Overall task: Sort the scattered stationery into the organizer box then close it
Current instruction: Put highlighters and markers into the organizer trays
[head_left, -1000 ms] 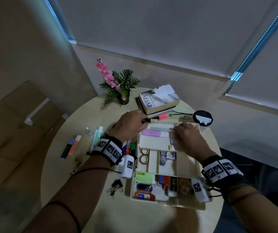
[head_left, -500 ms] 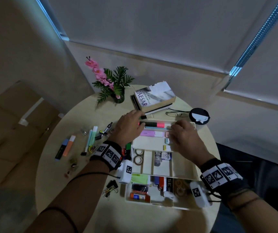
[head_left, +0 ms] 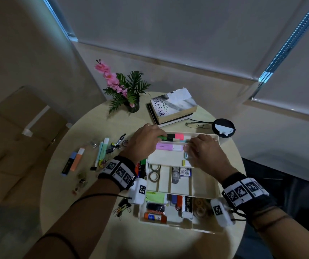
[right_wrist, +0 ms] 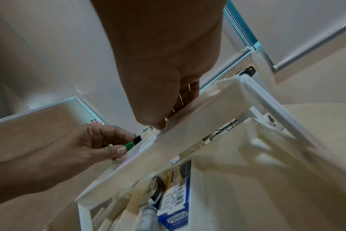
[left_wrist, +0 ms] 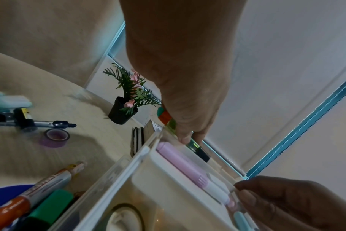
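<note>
The white organizer box (head_left: 202,184) stands open on the round table, its upper tray (head_left: 168,157) swung back. My left hand (head_left: 155,139) pinches a green, black and pink highlighter (head_left: 170,137) that lies in the tray's rear slot; the pinch shows in the left wrist view (left_wrist: 199,150) and the right wrist view (right_wrist: 133,143). A lilac highlighter (head_left: 166,147) lies in the slot in front of it. My right hand (head_left: 189,146) grips the tray's wall (right_wrist: 168,150), thumb on the near side and fingers inside.
Left of the box lie blue and orange highlighters (head_left: 73,161), mint pens (head_left: 102,150), a compass (head_left: 119,141), a purple tape roll (head_left: 125,143) and binder clips (head_left: 122,208). A potted plant (head_left: 129,94), a book (head_left: 172,107), glasses (head_left: 196,125) and a black disc (head_left: 223,127) stand behind.
My left hand has brought the green and pink highlighter down from the box's back edge into the upper tray's rear slot. The right hand has stayed on the tray.
</note>
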`<state>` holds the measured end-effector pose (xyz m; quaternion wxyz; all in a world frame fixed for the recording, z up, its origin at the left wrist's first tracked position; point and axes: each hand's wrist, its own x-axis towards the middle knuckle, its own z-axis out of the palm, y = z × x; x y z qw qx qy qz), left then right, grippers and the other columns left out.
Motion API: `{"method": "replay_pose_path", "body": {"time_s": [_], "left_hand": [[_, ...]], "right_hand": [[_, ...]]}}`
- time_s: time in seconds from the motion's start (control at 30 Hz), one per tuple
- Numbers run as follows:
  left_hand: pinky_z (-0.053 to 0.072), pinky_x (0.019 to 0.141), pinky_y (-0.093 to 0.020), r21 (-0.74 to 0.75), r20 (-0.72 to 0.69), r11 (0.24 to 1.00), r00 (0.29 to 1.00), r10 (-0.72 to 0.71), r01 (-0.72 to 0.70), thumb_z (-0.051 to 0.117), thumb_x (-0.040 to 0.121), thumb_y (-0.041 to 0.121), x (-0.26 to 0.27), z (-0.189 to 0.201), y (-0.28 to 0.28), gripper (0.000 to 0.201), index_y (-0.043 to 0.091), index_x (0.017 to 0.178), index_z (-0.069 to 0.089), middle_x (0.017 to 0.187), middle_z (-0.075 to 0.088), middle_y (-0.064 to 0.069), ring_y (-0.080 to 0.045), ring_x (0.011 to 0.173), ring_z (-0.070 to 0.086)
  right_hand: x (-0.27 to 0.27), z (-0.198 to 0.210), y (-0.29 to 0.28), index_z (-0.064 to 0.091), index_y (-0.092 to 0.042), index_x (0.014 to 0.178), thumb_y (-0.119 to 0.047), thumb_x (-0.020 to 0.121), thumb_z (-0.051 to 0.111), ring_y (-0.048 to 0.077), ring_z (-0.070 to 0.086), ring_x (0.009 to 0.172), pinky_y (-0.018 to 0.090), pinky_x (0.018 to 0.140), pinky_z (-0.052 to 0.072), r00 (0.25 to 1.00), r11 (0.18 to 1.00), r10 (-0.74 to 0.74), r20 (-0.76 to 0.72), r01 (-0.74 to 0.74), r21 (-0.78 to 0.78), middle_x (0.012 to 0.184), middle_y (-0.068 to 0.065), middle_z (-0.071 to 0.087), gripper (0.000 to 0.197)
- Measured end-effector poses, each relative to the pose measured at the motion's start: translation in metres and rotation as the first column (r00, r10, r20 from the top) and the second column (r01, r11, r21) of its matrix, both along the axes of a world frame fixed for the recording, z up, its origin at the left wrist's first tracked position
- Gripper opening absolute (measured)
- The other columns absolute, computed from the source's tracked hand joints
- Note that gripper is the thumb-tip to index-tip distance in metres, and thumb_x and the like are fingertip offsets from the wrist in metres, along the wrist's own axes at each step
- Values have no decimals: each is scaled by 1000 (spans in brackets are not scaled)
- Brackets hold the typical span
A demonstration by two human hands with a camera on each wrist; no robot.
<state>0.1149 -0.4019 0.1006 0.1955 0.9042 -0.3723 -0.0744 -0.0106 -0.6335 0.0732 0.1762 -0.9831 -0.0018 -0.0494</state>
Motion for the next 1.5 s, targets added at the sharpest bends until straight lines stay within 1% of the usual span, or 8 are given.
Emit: {"method": "replay_pose_path", "body": {"time_s": [0.33, 0.5, 0.73, 0.87, 0.97, 1.07, 1.3, 1.5], "left_hand": [[54, 78, -36, -49, 17, 998, 999, 38, -37, 72, 92, 9, 3, -4, -6, 23, 21, 109, 83, 101, 81, -2, -27, 93, 65], [56, 76, -40, -55, 81, 998, 997, -16, 21, 65, 83, -10, 2, -7, 0, 43, 23, 104, 84, 97, 81, -2, -27, 88, 67], [40, 94, -38, 24, 194, 996, 977, -86, 83, 66, 73, -4, -17, -21, 2, 51, 24, 114, 78, 117, 73, 6, -26, 110, 57], [32, 114, -46, -11, 202, 997, 976, -76, 79, 67, 88, 12, -30, -26, 22, 56, 25, 142, 61, 154, 54, 4, -26, 139, 46], [25, 115, -44, -160, 136, 986, 988, 69, -47, 63, 96, 11, -34, -27, 64, 53, 17, 147, 54, 166, 37, -1, -26, 148, 37], [32, 114, -41, -223, 57, 945, 964, 258, -240, 55, 98, 9, -24, -35, 130, 40, 13, 138, 61, 160, 44, -6, -28, 139, 44], [50, 99, -49, 48, -145, 723, 712, 687, -689, 70, 90, 19, -5, -86, 309, 30, 16, 120, 69, 126, 60, -11, -37, 116, 58], [54, 88, -49, 98, -202, 701, 675, 709, -707, 78, 88, 25, -5, -113, 387, 26, 16, 111, 69, 114, 60, -9, -35, 102, 62]], "right_hand": [[6, 4, 3, 76, -16, 113, -41, 101, 57, 21, 56, 98, 43, 82, 54, 1000, 1000, 3, -5, -4, -15, 104, 3, 62, 34], [9, 3, 5, 76, -18, 110, -46, 103, 51, 19, 55, 96, 40, 78, 52, 1000, 1000, 0, -9, 0, -18, 101, 1, 64, 39], [15, 0, 23, 70, -14, 121, -39, 102, 49, 28, 56, 96, 42, 81, 45, 993, 995, 103, 60, -102, -14, 107, 8, 65, 38], [22, 16, 56, 70, -5, 111, -19, 90, 64, 40, 58, 89, 50, 77, 50, 980, 998, 60, 191, -66, 25, 101, 19, 62, 26], [29, 30, 89, 71, -5, 110, -10, 86, 71, 43, 58, 93, 52, 81, 50, 974, 996, 85, 208, -91, 21, 102, 18, 62, 25], [41, 33, 127, 72, -8, 109, -10, 90, 70, 38, 62, 89, 47, 78, 53, 976, 984, 135, 169, -151, 89, 99, 14, 65, 19], [85, 8, 244, 72, -16, 96, -14, 88, 72, 26, 64, 71, 33, 66, 50, 984, 978, 152, -92, -136, 155, 86, 6, 69, 8], [127, -42, 326, 63, -11, 133, -14, 99, 54, 34, 64, 110, 39, 92, 53, 886, 976, 196, -421, -133, 174, 122, 20, 64, 35]]}}
